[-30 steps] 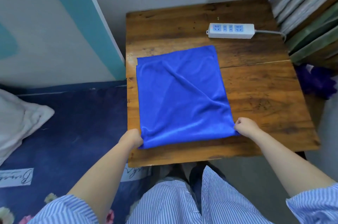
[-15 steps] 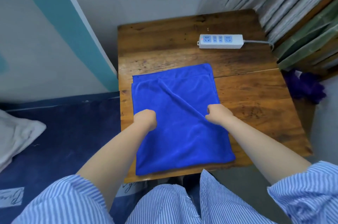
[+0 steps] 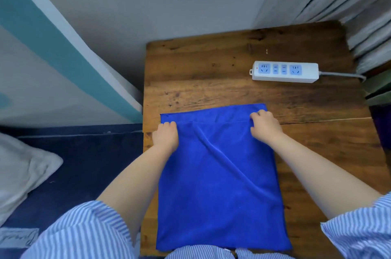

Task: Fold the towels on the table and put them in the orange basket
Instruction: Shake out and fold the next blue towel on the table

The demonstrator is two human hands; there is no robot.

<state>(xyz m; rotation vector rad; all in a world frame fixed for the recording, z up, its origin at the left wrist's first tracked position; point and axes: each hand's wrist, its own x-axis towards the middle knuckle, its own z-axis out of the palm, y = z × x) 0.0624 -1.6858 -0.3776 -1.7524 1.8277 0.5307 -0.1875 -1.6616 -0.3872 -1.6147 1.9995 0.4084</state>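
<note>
Wooden worktop (image 3: 211, 64) fills the corner by the wall, with a power strip (image 3: 285, 71) near its far right. Your towel (image 3: 220, 184) lies well this side of the strip, spread from the near rim most of the way across, one half laid over the other. Your left hand (image 3: 166, 137) and right hand (image 3: 265, 126) each sit at a far corner of the top layer, fingers curled down onto the cloth; whether they pinch it or only press it flat, you cannot tell. The top edge stops just short of the lower layer's far edge, which shows as a strip toward the power strip.

Expect the towel to be light, soft and limp. It will sag and crease, as the diagonal ridge across it suggests. Take it by its corners, both layers together, to keep the fold square.

No orange basket shows anywhere, so its contents are unknown.
</note>
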